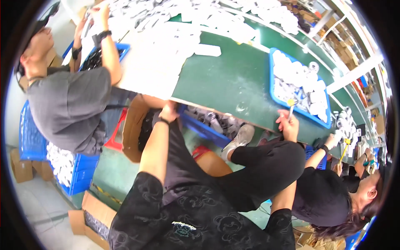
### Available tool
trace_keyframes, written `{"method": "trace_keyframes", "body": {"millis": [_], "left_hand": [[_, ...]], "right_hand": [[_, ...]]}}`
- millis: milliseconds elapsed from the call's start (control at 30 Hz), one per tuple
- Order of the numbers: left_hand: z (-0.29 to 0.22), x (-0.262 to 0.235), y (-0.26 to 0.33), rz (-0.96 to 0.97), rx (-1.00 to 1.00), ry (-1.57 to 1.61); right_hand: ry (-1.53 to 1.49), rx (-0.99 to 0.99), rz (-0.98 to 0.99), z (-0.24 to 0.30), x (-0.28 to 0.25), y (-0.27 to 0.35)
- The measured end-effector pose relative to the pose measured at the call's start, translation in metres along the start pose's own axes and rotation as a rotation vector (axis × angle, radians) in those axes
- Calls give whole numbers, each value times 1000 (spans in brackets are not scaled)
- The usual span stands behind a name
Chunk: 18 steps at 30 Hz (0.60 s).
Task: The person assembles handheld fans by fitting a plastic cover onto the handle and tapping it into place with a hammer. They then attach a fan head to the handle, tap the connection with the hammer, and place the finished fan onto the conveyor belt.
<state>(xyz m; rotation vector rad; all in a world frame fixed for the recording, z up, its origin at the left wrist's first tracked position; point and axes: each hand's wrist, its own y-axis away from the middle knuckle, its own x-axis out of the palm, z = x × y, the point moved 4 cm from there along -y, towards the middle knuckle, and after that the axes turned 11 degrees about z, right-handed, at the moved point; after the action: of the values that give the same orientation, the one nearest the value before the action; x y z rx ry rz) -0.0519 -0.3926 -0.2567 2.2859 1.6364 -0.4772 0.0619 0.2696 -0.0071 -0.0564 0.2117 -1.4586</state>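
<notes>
My left hand [168,112] is at the near edge of the table, beside the rim of an open cardboard box [132,133]. Its fingers look closed, and I cannot make out what, if anything, is in them. Dark pieces lie inside the box. Near the table's edge on the right, my right hand [288,124] holds a thin tool with a yellow end [291,103], pointing up and away. Just beyond it stands a blue tray [271,79] of white and grey plastic parts.
White parts [233,25] are heaped along the far side of the green table [227,79]. Under it sits a blue bin [200,127] of grey parts. One person [68,100] works at left, another [323,196] at right. A blue crate [85,177] stands at lower left.
</notes>
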Motion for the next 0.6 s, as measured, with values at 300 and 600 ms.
{"method": "trace_keyframes", "body": {"millis": [300, 600], "left_hand": [[-244, 273, 12, 921, -290, 210], [-480, 253, -24, 1162, 7, 113]], "right_hand": [[155, 214, -236, -7, -76, 72], [128, 285, -250, 11, -68, 61]]}}
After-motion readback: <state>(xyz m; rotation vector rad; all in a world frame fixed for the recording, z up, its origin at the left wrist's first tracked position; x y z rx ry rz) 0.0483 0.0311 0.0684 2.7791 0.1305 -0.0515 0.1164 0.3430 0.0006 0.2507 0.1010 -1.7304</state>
